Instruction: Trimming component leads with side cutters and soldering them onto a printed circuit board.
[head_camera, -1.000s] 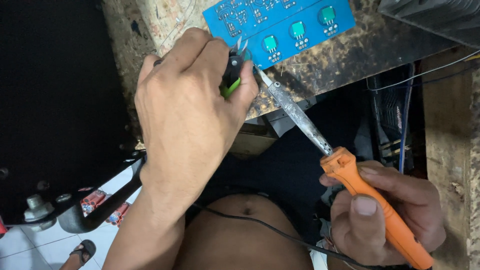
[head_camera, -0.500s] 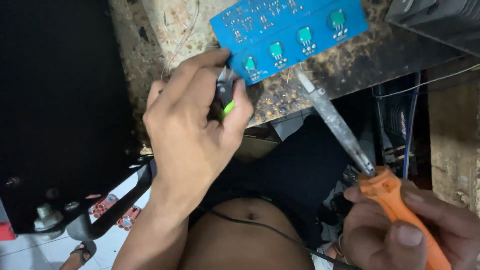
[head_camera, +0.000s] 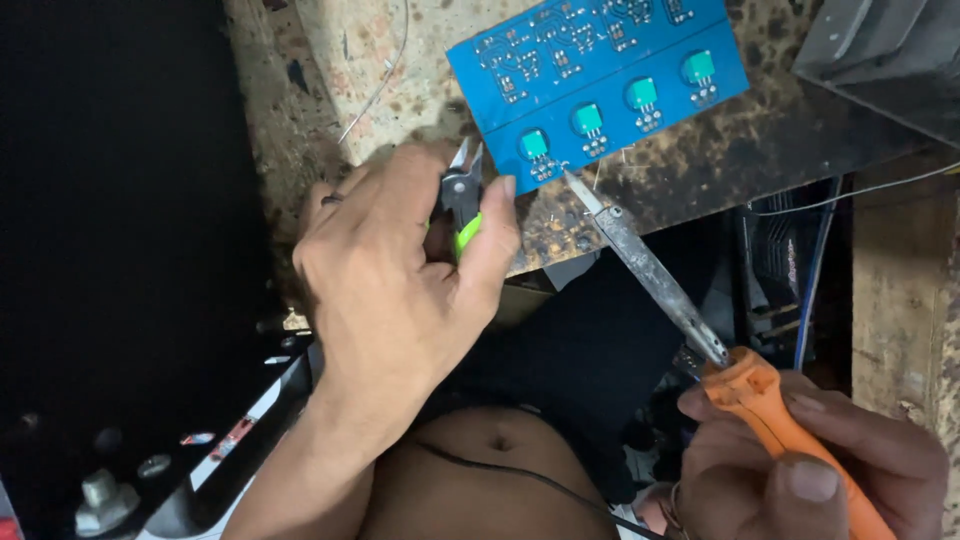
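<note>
The soldering iron (head_camera: 655, 275) tip has shifted from beside the cutters (head_camera: 462, 200) to the blue circuit board (head_camera: 600, 75) edge. The right hand (head_camera: 810, 465) has drawn back from the board.

The left hand (head_camera: 400, 290) pretty much swallows the cutters' (head_camera: 462, 200) handles, and the soldering iron's (head_camera: 790, 440) handle runs off the bottom edge.

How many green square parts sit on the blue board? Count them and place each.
4, in a slanted row on the blue circuit board: nearest the soldering iron's tip, then, and farthest right. None looks hidden.

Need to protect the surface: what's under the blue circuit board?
The blue circuit board lies on a stained, scorched workbench. Anything directly beneath it is covered.
</note>
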